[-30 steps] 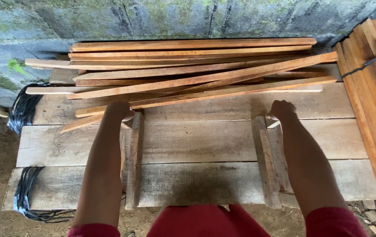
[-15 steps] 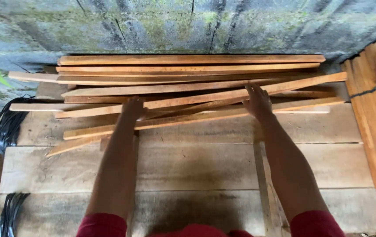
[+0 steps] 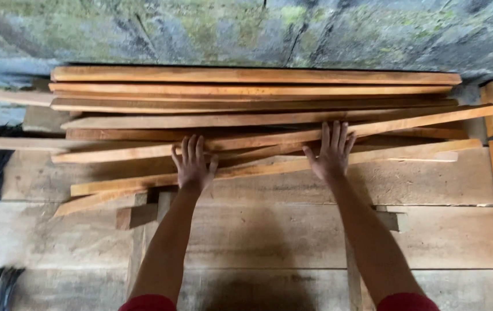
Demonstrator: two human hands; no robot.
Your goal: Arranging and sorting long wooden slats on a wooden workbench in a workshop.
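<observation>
Both arms reach toward twelve o'clock, the left hand (image 3: 193, 165) and right hand (image 3: 331, 151) lying flat with fingers spread on a loose pile of wooden slats (image 3: 246, 124) heaped across the plank counter (image 3: 292, 230) against a mossy wall (image 3: 229, 29), seemingly to steady them.

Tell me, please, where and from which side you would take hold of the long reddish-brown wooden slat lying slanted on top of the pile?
Probably at two spread points on the long reddish-brown wooden slat, about where the left hand and right hand lie flat with open fingers. Come from the near side, since the mossy stone wall blocks the far side and the slat is long and thin.
</observation>
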